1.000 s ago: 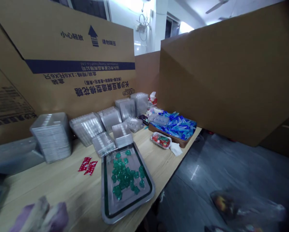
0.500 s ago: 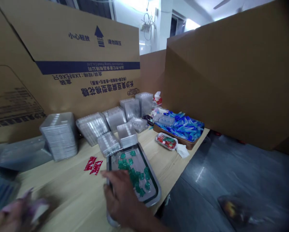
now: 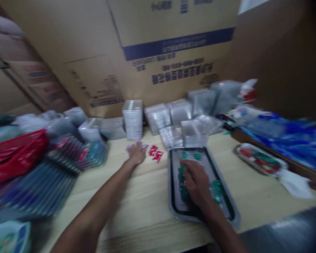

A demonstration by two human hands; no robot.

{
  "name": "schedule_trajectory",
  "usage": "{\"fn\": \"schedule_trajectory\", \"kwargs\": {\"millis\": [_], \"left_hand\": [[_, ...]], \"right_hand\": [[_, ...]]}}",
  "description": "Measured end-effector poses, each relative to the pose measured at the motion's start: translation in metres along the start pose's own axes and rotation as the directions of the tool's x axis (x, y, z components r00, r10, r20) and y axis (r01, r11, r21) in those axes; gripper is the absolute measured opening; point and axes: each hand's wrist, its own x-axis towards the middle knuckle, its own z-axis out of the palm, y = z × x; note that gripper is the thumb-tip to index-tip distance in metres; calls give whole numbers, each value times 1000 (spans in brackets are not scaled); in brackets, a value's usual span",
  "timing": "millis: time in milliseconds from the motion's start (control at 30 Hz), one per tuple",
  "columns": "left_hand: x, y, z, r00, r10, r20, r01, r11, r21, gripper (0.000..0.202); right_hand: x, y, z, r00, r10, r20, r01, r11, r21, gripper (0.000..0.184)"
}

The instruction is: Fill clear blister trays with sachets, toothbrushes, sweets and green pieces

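Note:
My left hand is low over the table, its blurred fingers closed on a pale purple packet whose edges stick out on both sides. Just right of it lie two red packets with white marks. My right hand is over the grey metal tray, finger and thumb slightly apart, nearest to the small green wrapped pieces. More green pieces show right of that hand; others are hidden under it.
Stacked clear plastic trays line the back against a cardboard box. At left are a red basket, filled clear packs and a bowl. A foil dish and a box of blue pieces are right.
The view has swung left. My left hand has carried the pale purple packet forward, beside the red packets. My right hand has reached further in among the green pieces.

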Motion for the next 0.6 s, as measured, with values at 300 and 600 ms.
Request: {"fn": "schedule_trajectory", "kwargs": {"millis": [300,600], "left_hand": [[22,-2,36,972,235,7,-234,969,-74,58],[-122,-51,48,978,197,-74,-200,979,-33,59]], "right_hand": [[-7,3,-11,996,61,64,-60,998,-13,34],[-12,12,-17,987,145,71,-139,986,-87,41]]}}
